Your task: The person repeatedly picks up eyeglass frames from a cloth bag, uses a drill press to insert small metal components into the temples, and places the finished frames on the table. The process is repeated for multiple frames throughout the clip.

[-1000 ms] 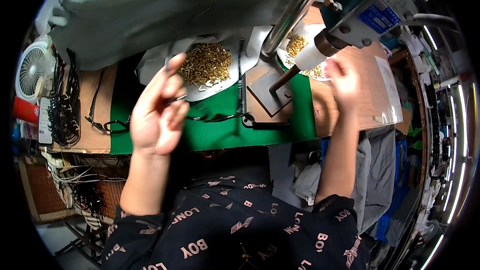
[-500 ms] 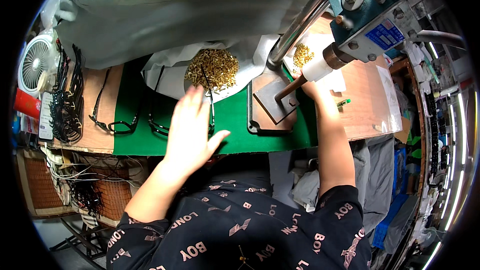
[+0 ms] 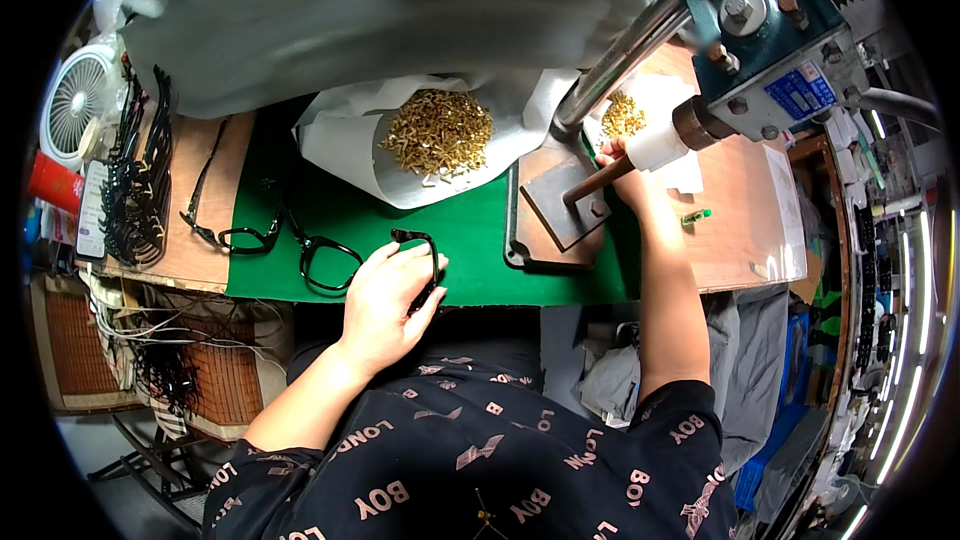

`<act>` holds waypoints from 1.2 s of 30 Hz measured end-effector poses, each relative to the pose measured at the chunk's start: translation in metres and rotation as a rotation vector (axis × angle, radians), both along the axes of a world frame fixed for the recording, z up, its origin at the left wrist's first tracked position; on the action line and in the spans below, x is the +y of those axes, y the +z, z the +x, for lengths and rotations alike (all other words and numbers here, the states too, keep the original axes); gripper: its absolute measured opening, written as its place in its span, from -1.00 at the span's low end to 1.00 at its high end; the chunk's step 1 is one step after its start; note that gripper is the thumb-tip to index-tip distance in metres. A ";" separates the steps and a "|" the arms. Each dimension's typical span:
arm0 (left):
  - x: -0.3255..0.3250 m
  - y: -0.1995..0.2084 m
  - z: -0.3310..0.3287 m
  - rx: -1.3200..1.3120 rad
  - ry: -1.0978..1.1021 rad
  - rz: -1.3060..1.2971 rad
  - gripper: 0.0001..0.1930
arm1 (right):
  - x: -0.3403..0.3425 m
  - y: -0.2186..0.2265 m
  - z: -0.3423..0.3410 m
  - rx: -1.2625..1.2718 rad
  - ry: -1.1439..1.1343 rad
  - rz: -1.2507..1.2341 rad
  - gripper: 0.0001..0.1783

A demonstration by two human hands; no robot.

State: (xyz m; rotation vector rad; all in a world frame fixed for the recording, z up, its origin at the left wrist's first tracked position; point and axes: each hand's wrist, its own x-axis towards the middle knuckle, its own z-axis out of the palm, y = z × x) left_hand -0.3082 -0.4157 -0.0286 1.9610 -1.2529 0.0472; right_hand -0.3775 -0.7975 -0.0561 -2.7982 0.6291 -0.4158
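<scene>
My left hand (image 3: 388, 305) is closed over the middle of a pair of black eyeglass frames (image 3: 310, 241) near the front edge of the green mat. One rim shows to the left of the fingers, and a black part curves up beyond them; the bridge is hidden under the hand. Behind the rod of the hand press (image 3: 602, 182), my right hand (image 3: 634, 184) has its fingertips pinched together beside a small heap of gold metal pieces (image 3: 622, 116). Whatever lies between those fingertips is too small to make out.
A larger heap of gold pieces (image 3: 440, 132) lies on white sheeting. Another black frame (image 3: 263, 240) rests at the mat's left edge, near a bundle of black frames (image 3: 135, 195), a phone (image 3: 92, 210) and a white fan (image 3: 80, 105). A green-capped item (image 3: 696, 216) lies right.
My left hand has come down and closed on the eyeglass frames, which now sit turned, away from the large gold heap. My right hand stays by the small heap, its fingertips now showing.
</scene>
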 end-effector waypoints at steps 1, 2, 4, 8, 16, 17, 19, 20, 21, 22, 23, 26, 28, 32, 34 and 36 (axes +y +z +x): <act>0.000 0.000 0.000 -0.004 -0.003 -0.002 -0.69 | -0.001 0.000 0.002 0.017 0.029 -0.009 -0.90; 0.000 0.000 0.001 -0.007 -0.008 -0.003 -0.69 | -0.003 0.001 0.005 0.033 0.059 -0.019 -0.90; 0.001 0.000 0.001 -0.026 -0.006 -0.021 -0.68 | 0.005 0.011 0.009 0.050 0.087 -0.033 -0.90; 0.000 0.002 0.002 -0.008 -0.019 -0.050 -0.68 | 0.009 0.020 0.011 0.036 0.163 0.002 -0.90; 0.005 0.022 0.004 0.206 -0.178 -0.140 -0.64 | 0.061 0.062 -0.039 -0.297 -0.233 0.479 -0.88; 0.002 0.029 0.001 0.234 -0.178 -0.208 -0.58 | 0.081 0.071 -0.046 -0.428 -0.177 0.518 -0.90; -0.002 0.045 -0.008 0.551 -0.196 -0.246 -0.53 | 0.130 0.087 -0.051 -0.488 -0.030 0.598 -0.91; -0.007 0.049 -0.007 0.640 -0.236 -0.250 -0.50 | 0.156 0.094 -0.052 -0.428 0.052 0.637 -0.91; -0.011 0.051 -0.006 0.533 -0.206 -0.209 -0.51 | 0.178 0.097 -0.047 -0.396 0.142 0.694 -0.91; -0.018 0.053 -0.003 0.427 -0.189 -0.167 -0.52 | 0.194 0.099 -0.042 -0.368 0.223 0.744 -0.90; -0.021 0.056 0.001 0.288 -0.182 -0.133 -0.54 | 0.205 0.100 -0.038 -0.322 0.205 0.846 -0.90; -0.026 0.060 0.003 0.098 -0.111 -0.056 -0.53 | 0.210 0.100 -0.031 -0.202 0.160 0.967 -0.92; -0.026 0.055 0.001 0.110 -0.104 -0.048 -0.53 | 0.210 0.105 -0.025 -0.174 0.178 0.947 -0.92; -0.022 0.047 -0.001 0.088 -0.094 -0.053 -0.53 | 0.210 0.116 -0.019 -0.038 0.323 0.628 -0.89; -0.020 0.048 0.000 0.127 -0.122 -0.083 -0.58 | 0.212 0.125 -0.017 -0.020 0.365 0.544 -0.87; -0.019 0.049 0.002 0.165 -0.147 -0.068 -0.62 | 0.209 0.126 -0.018 -0.034 0.413 0.499 -0.87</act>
